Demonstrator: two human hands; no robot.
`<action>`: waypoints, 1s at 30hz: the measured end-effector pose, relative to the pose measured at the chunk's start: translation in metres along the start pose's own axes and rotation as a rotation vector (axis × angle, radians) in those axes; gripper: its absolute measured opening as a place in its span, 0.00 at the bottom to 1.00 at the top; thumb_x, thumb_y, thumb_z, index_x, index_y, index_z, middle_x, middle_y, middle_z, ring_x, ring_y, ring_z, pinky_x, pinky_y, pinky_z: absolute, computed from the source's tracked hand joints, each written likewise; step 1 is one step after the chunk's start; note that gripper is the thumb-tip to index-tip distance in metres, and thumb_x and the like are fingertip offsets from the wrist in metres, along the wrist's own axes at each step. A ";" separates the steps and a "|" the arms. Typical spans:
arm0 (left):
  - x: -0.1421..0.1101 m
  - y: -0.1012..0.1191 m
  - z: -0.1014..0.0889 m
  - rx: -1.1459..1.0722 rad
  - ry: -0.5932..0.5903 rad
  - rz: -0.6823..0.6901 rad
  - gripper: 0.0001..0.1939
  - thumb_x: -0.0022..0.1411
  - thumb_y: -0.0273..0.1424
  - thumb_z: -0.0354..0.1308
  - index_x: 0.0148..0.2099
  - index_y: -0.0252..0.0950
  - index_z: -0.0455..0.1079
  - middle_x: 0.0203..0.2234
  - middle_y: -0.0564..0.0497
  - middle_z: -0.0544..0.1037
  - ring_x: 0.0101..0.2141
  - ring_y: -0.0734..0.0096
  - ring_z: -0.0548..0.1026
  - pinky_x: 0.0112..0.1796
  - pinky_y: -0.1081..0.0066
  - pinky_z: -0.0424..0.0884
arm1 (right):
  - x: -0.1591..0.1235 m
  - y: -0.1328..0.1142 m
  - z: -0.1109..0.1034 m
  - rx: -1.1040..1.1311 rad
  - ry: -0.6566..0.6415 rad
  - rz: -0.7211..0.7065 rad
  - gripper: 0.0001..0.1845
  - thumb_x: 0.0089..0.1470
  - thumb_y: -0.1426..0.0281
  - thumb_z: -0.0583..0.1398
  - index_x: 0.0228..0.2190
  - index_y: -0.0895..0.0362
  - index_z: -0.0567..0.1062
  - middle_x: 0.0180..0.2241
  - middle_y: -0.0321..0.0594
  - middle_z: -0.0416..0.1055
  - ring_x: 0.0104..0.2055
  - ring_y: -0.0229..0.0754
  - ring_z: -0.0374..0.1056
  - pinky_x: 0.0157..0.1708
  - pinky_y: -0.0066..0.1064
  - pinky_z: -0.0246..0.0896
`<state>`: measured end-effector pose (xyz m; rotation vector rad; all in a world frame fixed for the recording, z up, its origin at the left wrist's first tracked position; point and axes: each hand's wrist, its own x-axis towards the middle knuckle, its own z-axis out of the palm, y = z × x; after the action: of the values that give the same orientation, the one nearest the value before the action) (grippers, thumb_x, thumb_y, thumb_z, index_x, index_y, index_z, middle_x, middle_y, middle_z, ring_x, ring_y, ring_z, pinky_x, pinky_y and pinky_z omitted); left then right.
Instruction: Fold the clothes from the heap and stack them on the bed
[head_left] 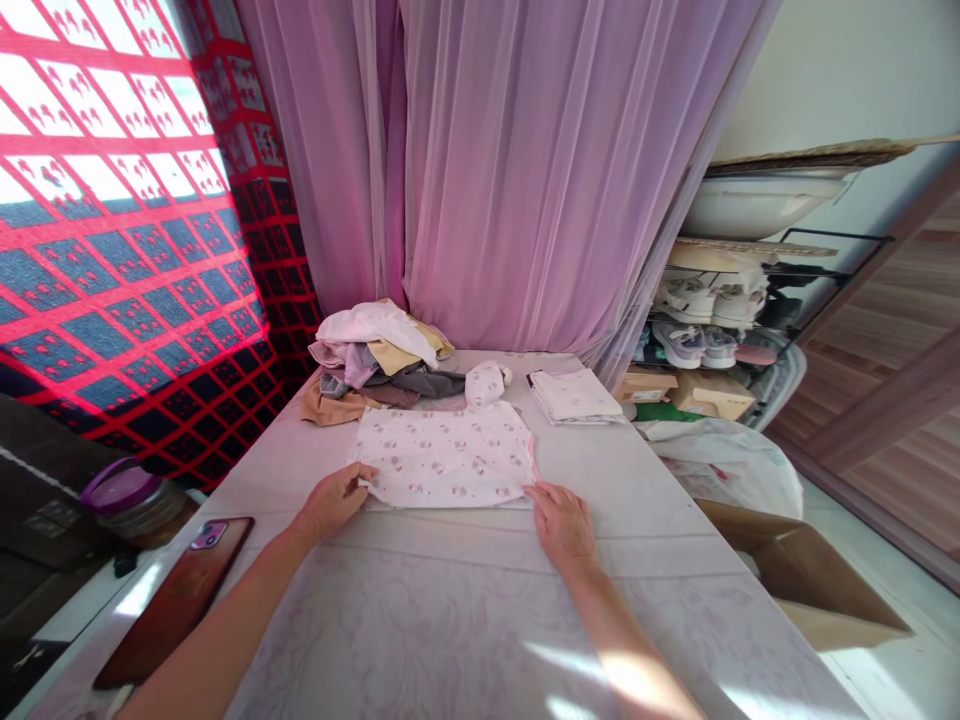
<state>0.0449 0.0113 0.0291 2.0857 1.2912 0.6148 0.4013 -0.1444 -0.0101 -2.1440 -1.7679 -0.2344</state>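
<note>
The left hand (335, 502) is curled, its thumb and fingers seemingly pinching the near left corner of a small floral shirt (446, 456). The right hand (562, 526) lies nearly flat, with slightly spread fingers (541, 498) at the shirt's near right corner; whether they grip the cloth is hard to tell. The shirt lies flat on the table straight ahead, between the hands, its long axis running left to right and its near hem closest to the person. The two hands are about equally near it.

Just beyond the shirt sits a balled pale garment (486, 384), touching its far edge. Further left is a heap of clothes (379, 360), and to the right a folded stack (574, 396). A phone (176, 600) lies near the table's left edge, beside the left forearm (225, 625).
</note>
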 end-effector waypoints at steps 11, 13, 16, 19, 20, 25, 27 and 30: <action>0.006 -0.002 -0.001 0.120 0.005 0.055 0.07 0.49 0.32 0.46 0.33 0.41 0.62 0.44 0.53 0.80 0.25 0.73 0.72 0.34 0.71 0.70 | 0.016 0.014 0.000 0.187 -0.054 0.221 0.15 0.55 0.71 0.54 0.38 0.49 0.79 0.40 0.37 0.76 0.42 0.42 0.69 0.41 0.33 0.58; 0.003 -0.005 -0.001 0.159 0.001 0.070 0.08 0.49 0.31 0.46 0.33 0.41 0.62 0.44 0.53 0.80 0.30 0.71 0.75 0.36 0.70 0.71 | 0.016 0.015 0.002 0.188 -0.033 0.237 0.15 0.55 0.72 0.53 0.36 0.50 0.79 0.39 0.37 0.77 0.41 0.42 0.69 0.41 0.33 0.58; 0.000 -0.013 -0.001 0.237 0.000 0.124 0.09 0.50 0.29 0.46 0.35 0.41 0.64 0.45 0.52 0.80 0.42 0.66 0.77 0.49 0.64 0.68 | 0.011 0.015 0.005 0.164 0.027 0.240 0.16 0.54 0.73 0.53 0.35 0.50 0.80 0.38 0.37 0.77 0.40 0.41 0.69 0.40 0.32 0.57; -0.002 -0.022 -0.003 0.351 -0.038 0.177 0.12 0.49 0.25 0.46 0.35 0.41 0.66 0.47 0.53 0.79 0.52 0.63 0.72 0.59 0.54 0.57 | 0.006 0.016 0.004 0.148 0.052 0.232 0.17 0.54 0.75 0.52 0.34 0.51 0.80 0.38 0.38 0.77 0.40 0.42 0.69 0.40 0.32 0.58; -0.002 -0.024 -0.003 0.386 -0.044 0.184 0.13 0.49 0.24 0.45 0.35 0.41 0.67 0.48 0.53 0.78 0.55 0.61 0.70 0.59 0.52 0.55 | 0.006 0.016 0.003 0.140 0.068 0.233 0.18 0.54 0.75 0.51 0.35 0.51 0.79 0.39 0.39 0.77 0.40 0.42 0.69 0.40 0.33 0.58; 0.001 -0.008 0.008 0.447 -0.015 0.229 0.23 0.56 0.23 0.44 0.50 0.41 0.71 0.49 0.50 0.77 0.58 0.63 0.66 0.60 0.56 0.57 | 0.022 -0.019 -0.010 0.185 0.160 0.020 0.21 0.58 0.73 0.49 0.47 0.55 0.75 0.48 0.44 0.74 0.51 0.44 0.67 0.50 0.37 0.58; 0.004 0.008 0.022 0.460 -0.042 0.259 0.23 0.62 0.27 0.41 0.54 0.40 0.69 0.52 0.49 0.75 0.59 0.64 0.65 0.60 0.59 0.57 | 0.034 -0.052 -0.012 0.239 0.053 -0.174 0.22 0.60 0.73 0.48 0.51 0.54 0.73 0.53 0.43 0.71 0.55 0.43 0.64 0.56 0.37 0.55; 0.006 0.025 0.046 0.549 -0.091 0.249 0.23 0.67 0.37 0.41 0.60 0.40 0.65 0.60 0.47 0.68 0.62 0.59 0.61 0.61 0.54 0.54 | 0.050 -0.096 -0.008 0.249 -0.201 -0.393 0.24 0.62 0.68 0.48 0.58 0.53 0.66 0.61 0.42 0.61 0.63 0.43 0.54 0.62 0.41 0.46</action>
<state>0.0929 -0.0028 0.0142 2.7148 1.2566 0.2749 0.3193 -0.0864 0.0295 -1.6847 -2.1955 0.1069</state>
